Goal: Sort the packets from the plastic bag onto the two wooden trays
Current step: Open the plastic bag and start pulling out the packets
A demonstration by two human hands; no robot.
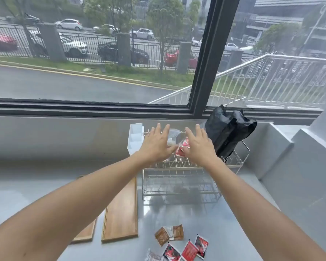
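A clear plastic bag (174, 137) with red packets (183, 148) inside rests on top of the wire rack (179, 178). My left hand (155, 146) and my right hand (199, 147) are stretched out over it from either side, fingers spread, thumbs close to the bag. Whether they touch it I cannot tell. Two wooden trays lie on the counter at the left: the nearer one (121, 213) bare, the other (86, 232) mostly hidden under my left forearm. Loose packets lie near the front edge: brown ones (169, 233) and red ones (189, 249).
A white plastic compartment box (135, 138) hangs at the rack's left end. A black bag (228, 134) leans on the rack's right end. A grey wall ledge (282, 147) rises at the right. The window sill (83, 110) runs behind.
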